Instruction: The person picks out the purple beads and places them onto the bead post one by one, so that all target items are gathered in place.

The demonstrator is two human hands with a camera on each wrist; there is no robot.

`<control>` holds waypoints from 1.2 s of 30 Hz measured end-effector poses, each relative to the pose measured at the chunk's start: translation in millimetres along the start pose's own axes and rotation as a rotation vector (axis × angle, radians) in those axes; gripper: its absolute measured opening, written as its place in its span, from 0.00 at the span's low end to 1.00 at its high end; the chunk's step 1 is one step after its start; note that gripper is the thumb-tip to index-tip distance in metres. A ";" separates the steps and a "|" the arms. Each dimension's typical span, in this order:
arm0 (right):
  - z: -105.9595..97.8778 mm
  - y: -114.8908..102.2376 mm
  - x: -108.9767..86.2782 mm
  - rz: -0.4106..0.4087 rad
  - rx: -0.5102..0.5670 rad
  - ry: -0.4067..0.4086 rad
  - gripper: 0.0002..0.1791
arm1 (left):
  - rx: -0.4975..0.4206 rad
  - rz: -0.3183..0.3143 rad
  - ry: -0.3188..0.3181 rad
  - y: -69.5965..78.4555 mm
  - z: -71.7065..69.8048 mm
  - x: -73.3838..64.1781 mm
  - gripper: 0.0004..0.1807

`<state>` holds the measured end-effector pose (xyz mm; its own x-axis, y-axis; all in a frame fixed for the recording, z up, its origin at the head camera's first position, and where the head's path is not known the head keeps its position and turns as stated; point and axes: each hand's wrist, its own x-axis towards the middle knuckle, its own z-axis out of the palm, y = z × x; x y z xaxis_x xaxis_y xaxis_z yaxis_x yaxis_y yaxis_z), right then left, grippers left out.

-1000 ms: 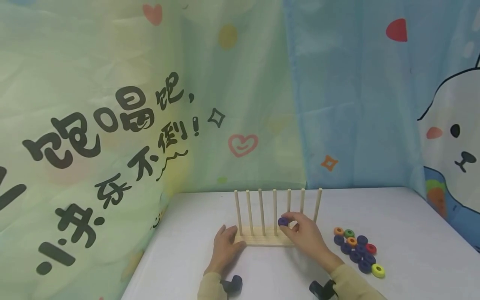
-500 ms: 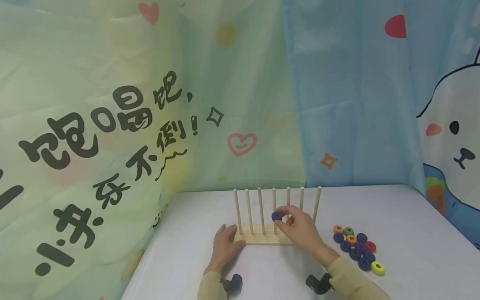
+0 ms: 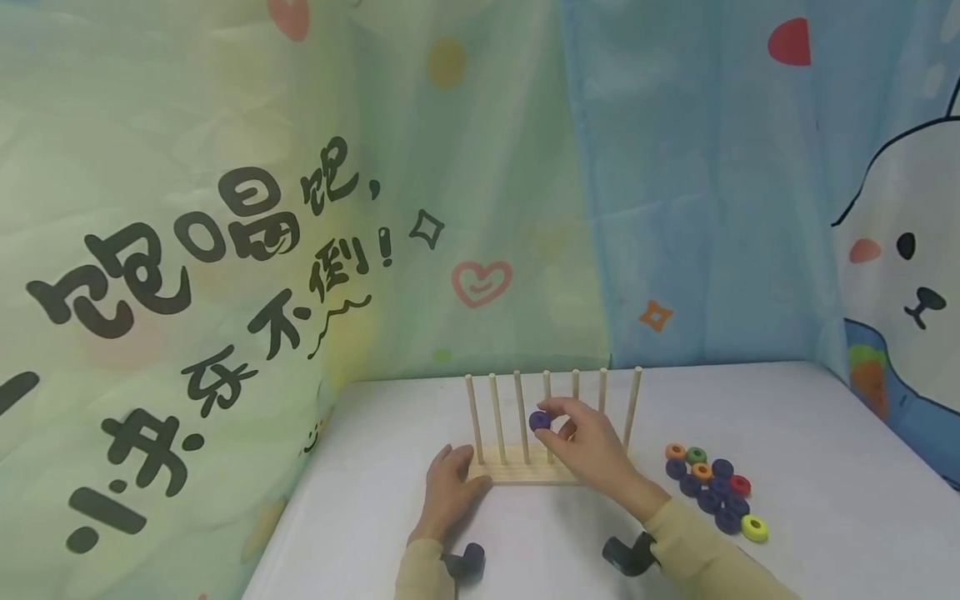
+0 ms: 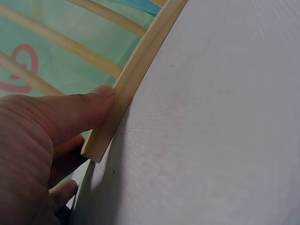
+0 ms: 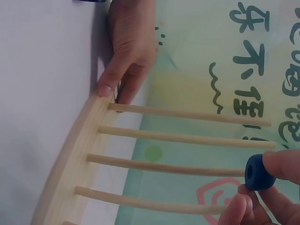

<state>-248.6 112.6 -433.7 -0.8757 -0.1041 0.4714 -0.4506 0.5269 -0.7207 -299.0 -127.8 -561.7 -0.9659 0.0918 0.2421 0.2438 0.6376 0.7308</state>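
A pale wooden peg rack (image 3: 521, 476) stands on the table, a row of several upright pegs rising from its base. My left hand (image 3: 447, 492) grips the base's left end; in the left wrist view the thumb (image 4: 89, 110) presses its front edge. My right hand (image 3: 592, 450) pinches a dark blue ring bead (image 3: 539, 421) between thumb and fingertips. The head view places that bead between the third and fourth pegs from the left, below their tops. In the right wrist view the bead overlaps the end of the third peg (image 5: 164, 165); whether they touch I cannot tell.
Right of the rack lies a cluster of loose beads: several dark blue ones (image 3: 708, 501), two orange (image 3: 676, 452), a green (image 3: 696, 456), a red (image 3: 740, 485) and a yellow (image 3: 754, 528). A printed curtain (image 3: 480, 192) hangs behind the white table (image 3: 540, 542).
My right hand has carried the blue bead leftward and slightly upward, from near the fifth peg to between the third and fourth. The left hand keeps its grip on the rack.
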 end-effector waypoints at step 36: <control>7.8 -41.1 41.6 -0.067 0.041 -0.068 0.16 | 0.001 -0.009 -0.001 -2.3 0.6 1.4 0.30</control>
<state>-267.8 80.1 -388.4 -0.8525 -0.1958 0.4847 -0.5141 0.4820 -0.7095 -301.0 -128.7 -563.5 -0.9682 0.0869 0.2345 0.2347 0.6392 0.7324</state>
